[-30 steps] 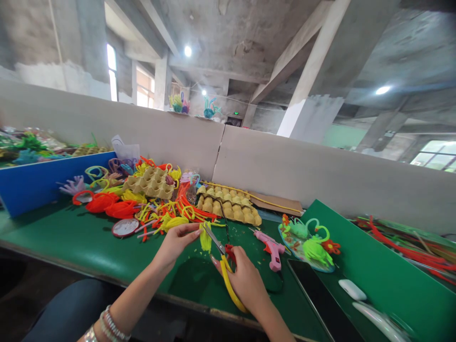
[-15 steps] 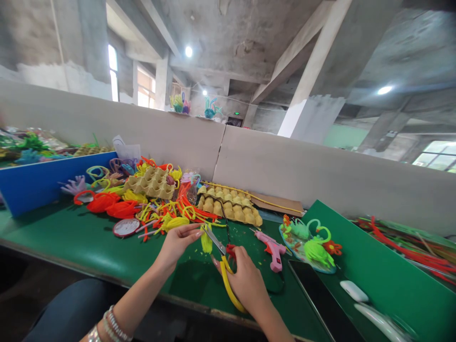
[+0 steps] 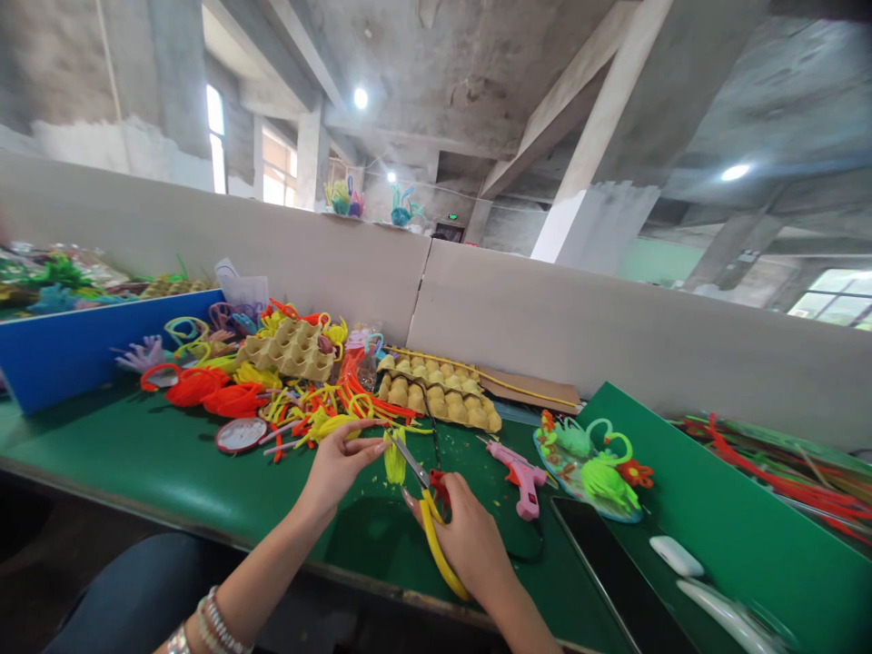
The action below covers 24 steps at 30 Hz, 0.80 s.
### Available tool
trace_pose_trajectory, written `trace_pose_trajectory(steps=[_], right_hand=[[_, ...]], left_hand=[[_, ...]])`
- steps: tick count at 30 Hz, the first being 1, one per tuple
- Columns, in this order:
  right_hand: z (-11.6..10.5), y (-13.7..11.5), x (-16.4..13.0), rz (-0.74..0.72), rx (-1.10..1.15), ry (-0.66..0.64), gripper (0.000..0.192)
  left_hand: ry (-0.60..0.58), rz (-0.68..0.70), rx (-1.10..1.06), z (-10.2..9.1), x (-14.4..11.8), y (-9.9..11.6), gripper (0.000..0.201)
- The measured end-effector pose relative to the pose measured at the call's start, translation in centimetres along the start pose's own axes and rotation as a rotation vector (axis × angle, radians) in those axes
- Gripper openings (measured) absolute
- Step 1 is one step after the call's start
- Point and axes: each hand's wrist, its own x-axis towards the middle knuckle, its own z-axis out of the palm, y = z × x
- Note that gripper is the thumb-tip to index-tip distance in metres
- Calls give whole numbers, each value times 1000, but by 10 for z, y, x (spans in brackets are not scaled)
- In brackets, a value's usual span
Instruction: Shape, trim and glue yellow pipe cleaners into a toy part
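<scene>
Between its fingertips my left hand (image 3: pixel 339 465) pinches a yellow pipe-cleaner bundle (image 3: pixel 395 461), which hangs down above the green table (image 3: pixel 204 481). My right hand (image 3: pixel 464 527) is closed round the yellow and red handles of a pair of scissors (image 3: pixel 413 463). The metal blades point up and left and reach the top of the bundle beside my left fingertips. Whether the blade tips are cutting into it is too small to make out.
Behind my left hand lie orange and yellow pipe cleaners (image 3: pixel 235 400) and an egg carton (image 3: pixel 290 350). Further right are another egg carton (image 3: pixel 440 400), a pink glue gun (image 3: pixel 519 474), green pipe-cleaner swans (image 3: pixel 606 481), a phone (image 3: pixel 613 572) and a white case (image 3: pixel 677 556).
Both hands stay in nearly the same place. My left fingers and the fingers on the scissors have shifted very slightly; the bundle is still held at the blades.
</scene>
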Motion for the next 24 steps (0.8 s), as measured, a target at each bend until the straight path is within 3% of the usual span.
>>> trace_pose_trajectory(steps=[16, 24], right_hand=[[2, -1, 1, 13, 39, 26, 21], [1, -4, 3, 15, 145, -24, 28]], left_hand=[[68, -12, -165, 7, -2, -11, 51], [78, -17, -193, 6, -1, -17, 48]])
